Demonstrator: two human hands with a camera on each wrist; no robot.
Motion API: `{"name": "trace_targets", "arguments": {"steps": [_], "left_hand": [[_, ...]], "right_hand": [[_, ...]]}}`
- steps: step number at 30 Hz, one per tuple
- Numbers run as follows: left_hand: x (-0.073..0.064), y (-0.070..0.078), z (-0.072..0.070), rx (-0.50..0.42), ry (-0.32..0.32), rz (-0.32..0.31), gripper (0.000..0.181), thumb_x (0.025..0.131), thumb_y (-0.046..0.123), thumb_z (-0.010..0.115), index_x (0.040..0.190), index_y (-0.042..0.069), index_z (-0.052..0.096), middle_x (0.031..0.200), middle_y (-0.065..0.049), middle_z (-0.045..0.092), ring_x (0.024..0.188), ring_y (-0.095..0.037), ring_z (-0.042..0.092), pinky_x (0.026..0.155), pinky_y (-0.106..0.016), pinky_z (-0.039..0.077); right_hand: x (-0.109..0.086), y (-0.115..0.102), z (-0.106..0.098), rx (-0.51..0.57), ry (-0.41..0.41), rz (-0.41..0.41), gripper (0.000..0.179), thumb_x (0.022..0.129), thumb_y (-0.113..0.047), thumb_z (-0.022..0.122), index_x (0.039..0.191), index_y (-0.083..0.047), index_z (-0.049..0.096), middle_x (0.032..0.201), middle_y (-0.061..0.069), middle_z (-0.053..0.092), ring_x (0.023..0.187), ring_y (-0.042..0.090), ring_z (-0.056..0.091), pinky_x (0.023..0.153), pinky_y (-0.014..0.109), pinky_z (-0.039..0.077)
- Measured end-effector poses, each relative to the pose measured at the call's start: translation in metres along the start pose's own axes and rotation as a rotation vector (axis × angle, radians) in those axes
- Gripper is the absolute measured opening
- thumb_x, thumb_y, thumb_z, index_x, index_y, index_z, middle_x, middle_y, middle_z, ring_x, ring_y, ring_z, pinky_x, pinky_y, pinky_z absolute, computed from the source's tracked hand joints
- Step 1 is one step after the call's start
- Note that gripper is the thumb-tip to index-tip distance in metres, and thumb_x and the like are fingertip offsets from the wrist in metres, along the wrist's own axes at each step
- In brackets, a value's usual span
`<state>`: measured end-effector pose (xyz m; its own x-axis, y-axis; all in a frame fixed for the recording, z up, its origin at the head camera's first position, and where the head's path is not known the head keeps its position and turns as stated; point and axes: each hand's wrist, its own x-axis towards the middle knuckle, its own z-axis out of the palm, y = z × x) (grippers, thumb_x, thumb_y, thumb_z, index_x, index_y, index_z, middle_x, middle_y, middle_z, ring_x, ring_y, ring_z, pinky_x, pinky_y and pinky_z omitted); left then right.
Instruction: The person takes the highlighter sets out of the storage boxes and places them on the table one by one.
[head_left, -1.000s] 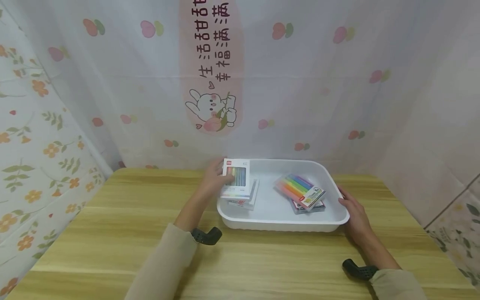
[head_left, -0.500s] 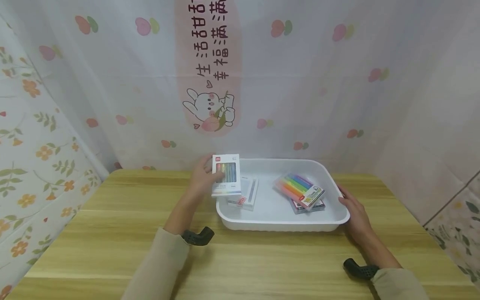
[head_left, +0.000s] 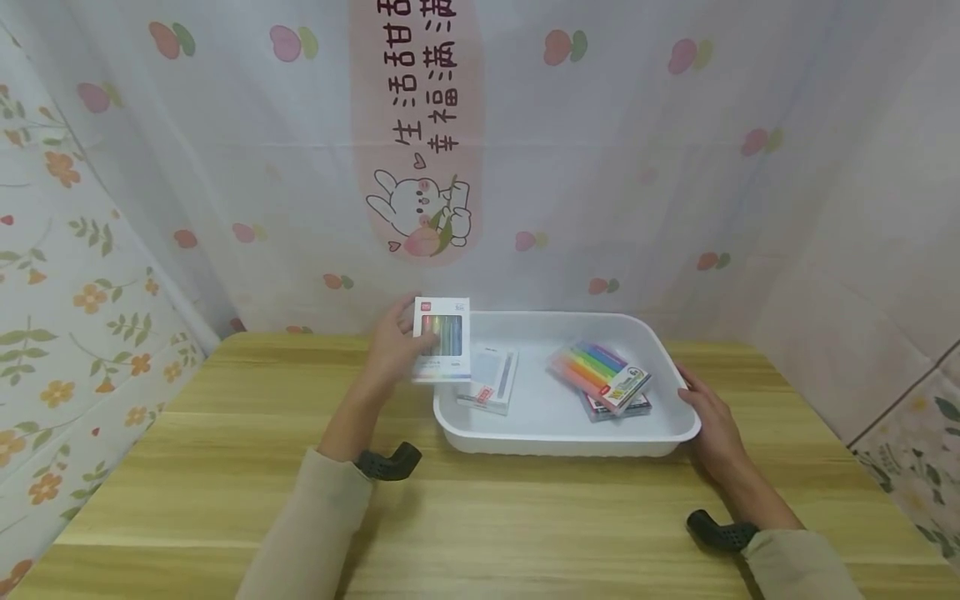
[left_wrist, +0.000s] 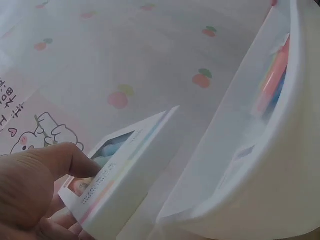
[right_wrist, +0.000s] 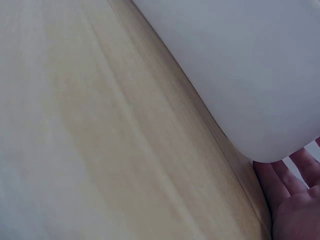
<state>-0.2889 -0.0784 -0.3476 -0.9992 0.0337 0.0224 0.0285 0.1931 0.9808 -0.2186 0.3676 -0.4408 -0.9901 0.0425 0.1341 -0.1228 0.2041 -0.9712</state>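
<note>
One white windowed box [head_left: 447,333], holding a row of coloured sticks too small to count, is raised at the left end of the tray, its front toward the head camera. One hand grasps it: the left hand [head_left: 390,346], with the thumb across the window side and the other fingers behind. In the head view the box overlaps the tray's left rim; in the left wrist view a gap shows between the two.

The single white tray [head_left: 534,417] contains three packages. One flat white box [head_left: 489,379] lies at the left, tilted slightly out of line with the tray. Two lie at the right, one upon the other: a clear rainbow packet [head_left: 600,377] above, set aslant, and a dark-edged pack [head_left: 624,410] partly covered beneath.

The right hand [head_left: 710,421] grasps the tray at its right end, thumb at the rim and fingers against the outer wall.

Each wrist bears one black curved piece [head_left: 388,462], two in all, just beyond two beige sleeves [head_left: 303,533]. One wood-grained table [head_left: 525,525] supports the tray. Behind hangs a pale curtain [head_left: 600,175] printed with fruit motifs, two columns of characters and one rabbit [head_left: 420,207].
</note>
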Motion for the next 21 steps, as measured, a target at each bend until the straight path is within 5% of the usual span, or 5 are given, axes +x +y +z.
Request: {"name": "trace_targets", "arguments": {"steps": [8,12,21], "left_hand": [[0.001,0.001,-0.011,0.052,0.004,0.02,0.081,0.09,0.008,0.067,0.16,0.024,0.029,0.153,-0.015,0.051,0.122,-0.032,0.063,0.087,-0.032,0.058],[0.002,0.002,-0.018,0.078,0.018,0.0,0.081,0.091,0.01,0.066,0.16,0.026,0.028,0.153,-0.015,0.051,0.117,-0.032,0.065,0.077,-0.025,0.057],[0.003,0.002,-0.036,0.123,0.038,-0.058,0.08,0.092,0.01,0.064,0.161,0.025,0.025,0.153,-0.016,0.05,0.117,-0.032,0.064,0.076,-0.023,0.057]], "right_hand": [[0.0,0.001,-0.001,0.002,0.003,0.011,0.059,0.11,-0.036,0.034,0.162,-0.012,0.021,0.169,0.019,0.013,0.118,-0.017,0.047,0.09,0.004,0.046],[0.0,0.0,-0.001,0.001,0.001,0.018,0.06,0.11,-0.038,0.035,0.162,-0.013,0.021,0.169,0.018,0.012,0.124,-0.013,0.046,0.091,0.004,0.046],[0.002,-0.002,-0.004,-0.029,-0.006,0.013,0.06,0.11,-0.039,0.034,0.162,-0.013,0.02,0.169,0.02,0.012,0.124,-0.013,0.047,0.091,0.005,0.047]]}}
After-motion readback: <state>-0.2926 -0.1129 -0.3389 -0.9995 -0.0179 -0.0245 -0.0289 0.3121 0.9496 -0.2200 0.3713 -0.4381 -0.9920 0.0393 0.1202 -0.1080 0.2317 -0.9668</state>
